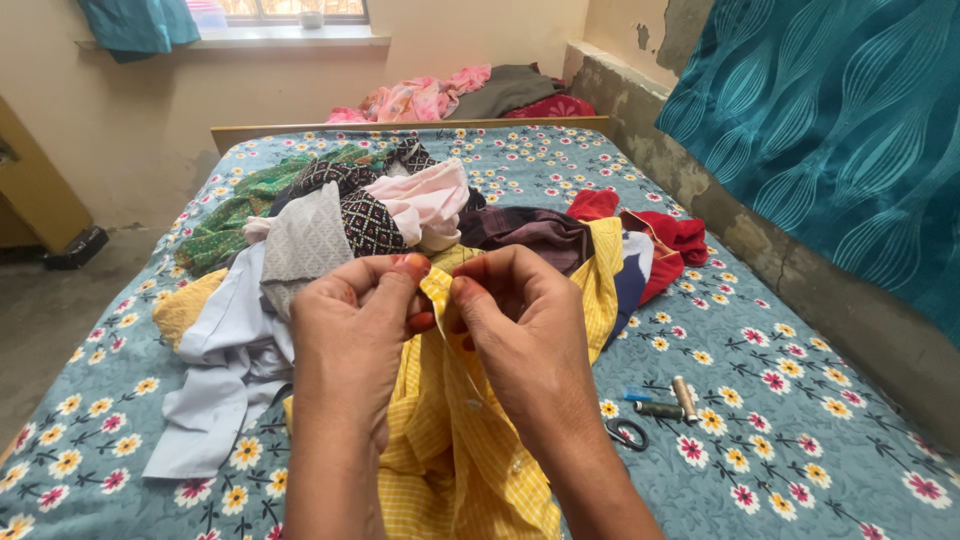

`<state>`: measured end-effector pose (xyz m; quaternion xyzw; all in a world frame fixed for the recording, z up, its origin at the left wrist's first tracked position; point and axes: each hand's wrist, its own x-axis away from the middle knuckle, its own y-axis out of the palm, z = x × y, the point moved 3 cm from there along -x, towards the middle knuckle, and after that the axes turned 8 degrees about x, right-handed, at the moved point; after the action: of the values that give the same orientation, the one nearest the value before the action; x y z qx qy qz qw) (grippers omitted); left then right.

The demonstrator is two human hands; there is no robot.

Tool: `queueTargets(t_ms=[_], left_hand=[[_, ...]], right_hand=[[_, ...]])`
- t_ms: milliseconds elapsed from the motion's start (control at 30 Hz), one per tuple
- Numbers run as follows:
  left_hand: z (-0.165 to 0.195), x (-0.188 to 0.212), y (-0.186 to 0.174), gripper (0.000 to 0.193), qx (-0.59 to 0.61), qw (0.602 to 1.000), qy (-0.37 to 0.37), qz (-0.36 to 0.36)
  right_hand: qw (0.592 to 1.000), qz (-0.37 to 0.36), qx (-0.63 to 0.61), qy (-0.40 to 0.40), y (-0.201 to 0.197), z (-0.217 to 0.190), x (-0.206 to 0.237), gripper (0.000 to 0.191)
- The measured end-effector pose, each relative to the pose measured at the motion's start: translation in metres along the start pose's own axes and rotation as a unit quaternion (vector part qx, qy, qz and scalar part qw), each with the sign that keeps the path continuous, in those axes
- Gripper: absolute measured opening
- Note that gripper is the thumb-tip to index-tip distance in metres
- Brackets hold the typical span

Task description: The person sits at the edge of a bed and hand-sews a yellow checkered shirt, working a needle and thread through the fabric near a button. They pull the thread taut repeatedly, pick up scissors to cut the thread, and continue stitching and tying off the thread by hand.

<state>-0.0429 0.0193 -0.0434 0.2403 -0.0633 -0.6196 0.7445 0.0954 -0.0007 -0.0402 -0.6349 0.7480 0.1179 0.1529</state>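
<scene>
We see first the bed [820,420], covered by a blue sheet printed with white, yellow and pink flowers, which fills most of the view. To its right hangs a teal patterned curtain [840,130] against a rough wall. At the far end, beyond the headboard, a second heap of pink and grey cloth [450,95] lies below the window sill.

In the middle of the bed sits a large pile of clothes [340,210]: a green printed piece, dark patterned fabric, a pale pink garment, a grey one, a light blue shirt spilling to the left and a red piece on the right.

Nearest to us lies the yellow checked shirt [460,450], running from the pile down between our forearms to the lower edge of the view, with small white buttons along its front strip.

Our left hand [350,320] is closed, thumb and fingers pinching the top edge of that shirt. Our right hand [520,320] is closed as well, pinching the same edge just beside the left, the fingertips of both almost touching.

To the right of our right forearm, on the sheet, lie a small pair of scissors [628,433] and, just beyond, thread spools [670,400], one green and one tan, near each other.
</scene>
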Motion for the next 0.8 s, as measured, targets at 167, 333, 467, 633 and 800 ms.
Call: queueTargets(t_ms=[167, 333, 467, 633, 800], left_hand=[[-0.005, -0.001, 0.001, 0.014, 0.008, 0.999, 0.003, 0.036], [-0.005, -0.001, -0.001, 0.012, 0.025, 0.999, -0.002, 0.033], [-0.005, -0.002, 0.001, 0.009, 0.042, 0.999, -0.026, 0.012], [-0.008, -0.001, 0.003, 0.012, 0.021, 0.999, -0.037, -0.006], [-0.012, -0.002, 0.003, 0.015, 0.014, 0.999, -0.048, -0.012]], right_hand=[[0.994, 0.036, 0.091, -0.039, 0.001, -0.005, 0.004, 0.031], [0.949, 0.071, 0.255, -0.173, 0.004, -0.025, 0.009, 0.018], [0.952, 0.061, 0.255, -0.16, 0.006, -0.03, 0.011, 0.014], [0.942, 0.055, 0.289, -0.16, 0.005, -0.029, 0.007, 0.014], [0.932, 0.062, 0.292, -0.208, 0.004, -0.025, 0.008, 0.01]])
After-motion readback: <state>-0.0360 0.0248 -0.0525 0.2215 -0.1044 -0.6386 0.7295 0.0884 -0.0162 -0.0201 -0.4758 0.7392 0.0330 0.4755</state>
